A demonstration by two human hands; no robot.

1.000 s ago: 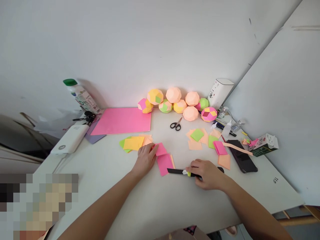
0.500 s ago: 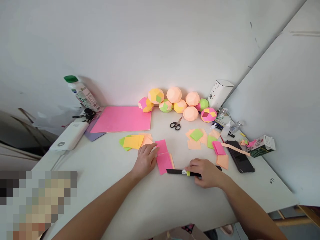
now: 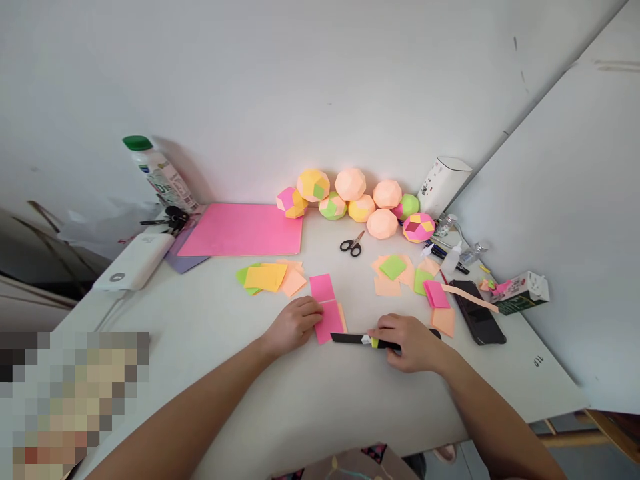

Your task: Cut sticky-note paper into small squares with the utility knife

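Observation:
A creased pink sheet of paper (image 3: pixel 330 321) lies on the table with a peach slip showing along its right edge. My left hand (image 3: pixel 296 325) has its curled fingers closed on the left edge of that sheet, near the crease. In my right hand (image 3: pixel 411 341) is a knife (image 3: pixel 347 339) with a black blade and a yellow-green collar. The knife lies low over the table, pointing left, its tip by the sheet's lower right corner. Most of its handle is hidden under my fingers.
Loose coloured papers (image 3: pixel 267 277) lie left, more papers (image 3: pixel 393 268) right. Scissors (image 3: pixel 352 245) rest behind the pink sheet. Paper balls (image 3: pixel 351 185) line the wall beside a pink board (image 3: pixel 245 230). A phone (image 3: pixel 477 312) and a small carton (image 3: pixel 525 293) stand right.
My left hand has slid down from the upper part of the pink sheet to near its crease, its fingers now more curled. The knife and right hand stay nearly in place.

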